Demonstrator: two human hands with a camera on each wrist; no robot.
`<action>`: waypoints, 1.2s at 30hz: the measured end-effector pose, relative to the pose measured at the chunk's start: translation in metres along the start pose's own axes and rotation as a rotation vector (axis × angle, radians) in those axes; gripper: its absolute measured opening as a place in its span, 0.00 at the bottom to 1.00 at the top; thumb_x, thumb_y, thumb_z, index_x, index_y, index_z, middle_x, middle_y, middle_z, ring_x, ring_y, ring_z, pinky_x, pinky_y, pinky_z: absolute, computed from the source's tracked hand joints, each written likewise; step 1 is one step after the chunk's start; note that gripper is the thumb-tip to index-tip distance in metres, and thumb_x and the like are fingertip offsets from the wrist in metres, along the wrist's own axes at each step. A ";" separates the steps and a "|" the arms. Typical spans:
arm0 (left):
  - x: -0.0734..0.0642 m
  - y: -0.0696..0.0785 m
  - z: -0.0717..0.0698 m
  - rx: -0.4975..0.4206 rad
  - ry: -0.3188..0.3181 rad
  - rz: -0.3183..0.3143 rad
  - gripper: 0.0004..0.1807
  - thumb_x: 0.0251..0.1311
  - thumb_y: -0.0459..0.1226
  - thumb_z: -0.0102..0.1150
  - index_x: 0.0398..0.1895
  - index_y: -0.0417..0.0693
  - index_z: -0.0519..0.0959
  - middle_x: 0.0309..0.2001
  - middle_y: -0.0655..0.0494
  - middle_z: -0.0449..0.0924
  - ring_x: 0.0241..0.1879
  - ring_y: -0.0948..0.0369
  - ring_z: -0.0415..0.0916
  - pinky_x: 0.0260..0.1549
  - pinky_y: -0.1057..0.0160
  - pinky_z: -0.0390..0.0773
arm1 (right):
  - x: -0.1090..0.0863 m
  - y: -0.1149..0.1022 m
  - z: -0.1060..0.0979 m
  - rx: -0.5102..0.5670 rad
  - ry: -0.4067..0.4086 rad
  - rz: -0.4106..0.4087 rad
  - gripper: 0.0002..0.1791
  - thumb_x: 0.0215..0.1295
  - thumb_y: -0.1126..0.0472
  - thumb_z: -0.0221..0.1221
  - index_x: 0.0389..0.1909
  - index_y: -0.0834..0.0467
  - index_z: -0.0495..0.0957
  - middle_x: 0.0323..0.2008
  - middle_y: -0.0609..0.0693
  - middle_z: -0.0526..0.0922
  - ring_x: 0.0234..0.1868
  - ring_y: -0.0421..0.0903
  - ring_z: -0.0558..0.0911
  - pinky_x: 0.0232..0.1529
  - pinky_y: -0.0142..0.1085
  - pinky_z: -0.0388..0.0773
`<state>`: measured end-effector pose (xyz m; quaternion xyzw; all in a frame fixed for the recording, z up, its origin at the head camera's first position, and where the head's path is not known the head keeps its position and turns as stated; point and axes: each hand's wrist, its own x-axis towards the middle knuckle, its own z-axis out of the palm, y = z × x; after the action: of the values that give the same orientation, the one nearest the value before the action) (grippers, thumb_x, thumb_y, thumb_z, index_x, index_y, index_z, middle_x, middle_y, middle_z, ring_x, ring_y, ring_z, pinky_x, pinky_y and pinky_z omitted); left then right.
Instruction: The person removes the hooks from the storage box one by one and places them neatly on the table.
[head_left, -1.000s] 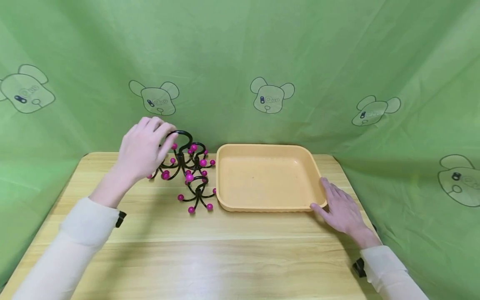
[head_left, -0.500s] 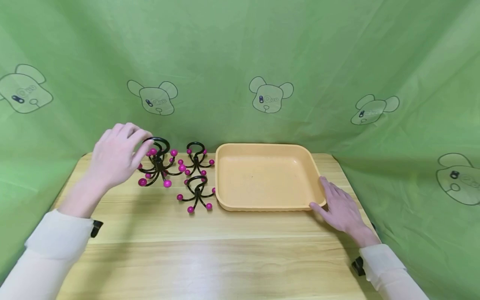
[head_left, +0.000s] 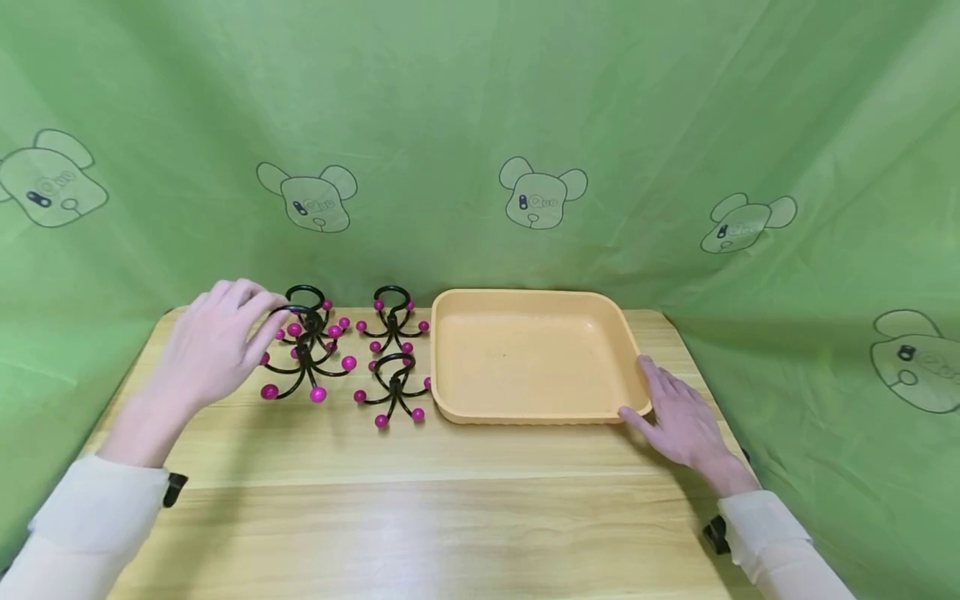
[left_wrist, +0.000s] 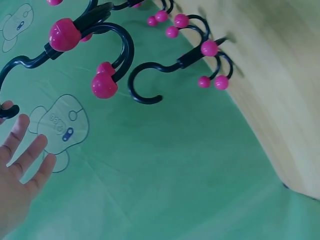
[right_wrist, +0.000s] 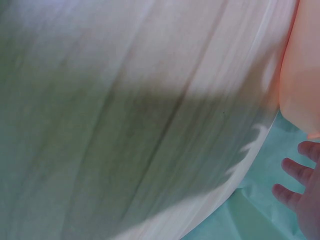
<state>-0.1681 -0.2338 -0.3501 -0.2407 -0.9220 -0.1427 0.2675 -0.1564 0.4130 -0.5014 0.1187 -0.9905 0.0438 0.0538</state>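
My left hand pinches the curved top of a black multi-arm hook with pink ball tips, which hangs upright over the left part of the table. Just behind it, overlapping in the head view, is a matching hook. Two more such hooks stand to the right, one at the back and one in front. In the left wrist view the held hook looms large. My right hand, fingers extended, rests against the near right corner of a yellow-orange tray.
The light wooden table reaches back to a green curtain printed with bear heads, which also hangs along both sides. The front-right hook touches or nearly touches the tray's left wall.
My left hand has carried the hook leftward, then lower and nearer, uncovering the hooks at the back. My right hand and the tray have stayed in place.
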 end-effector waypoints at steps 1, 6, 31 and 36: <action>-0.002 -0.001 0.001 -0.004 0.004 0.004 0.11 0.70 0.37 0.63 0.50 0.42 0.83 0.47 0.40 0.85 0.50 0.40 0.79 0.45 0.40 0.80 | 0.000 0.000 0.000 0.000 -0.001 0.000 0.54 0.75 0.34 0.54 0.86 0.59 0.41 0.82 0.67 0.58 0.77 0.72 0.65 0.75 0.67 0.63; -0.014 -0.004 0.010 -0.017 0.026 0.026 0.11 0.66 0.35 0.65 0.49 0.41 0.83 0.45 0.40 0.85 0.47 0.41 0.80 0.43 0.41 0.81 | -0.001 -0.001 0.000 0.001 0.002 0.000 0.54 0.75 0.33 0.54 0.86 0.58 0.40 0.82 0.67 0.58 0.77 0.72 0.65 0.74 0.68 0.64; -0.055 -0.022 0.057 -0.071 -0.058 -0.021 0.13 0.66 0.34 0.65 0.52 0.41 0.82 0.47 0.38 0.83 0.49 0.41 0.79 0.50 0.36 0.80 | -0.001 0.001 0.002 0.004 0.008 -0.001 0.54 0.75 0.33 0.54 0.86 0.59 0.42 0.82 0.67 0.59 0.77 0.71 0.65 0.75 0.67 0.64; -0.059 -0.024 0.063 -0.086 -0.065 -0.044 0.12 0.68 0.34 0.64 0.52 0.41 0.82 0.47 0.39 0.83 0.49 0.42 0.79 0.51 0.37 0.80 | -0.001 0.001 0.003 0.004 0.012 -0.001 0.54 0.75 0.33 0.54 0.86 0.58 0.42 0.82 0.66 0.59 0.77 0.71 0.65 0.75 0.66 0.64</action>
<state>-0.1633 -0.2515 -0.4377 -0.2361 -0.9284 -0.1799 0.2236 -0.1560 0.4144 -0.5043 0.1191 -0.9900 0.0464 0.0598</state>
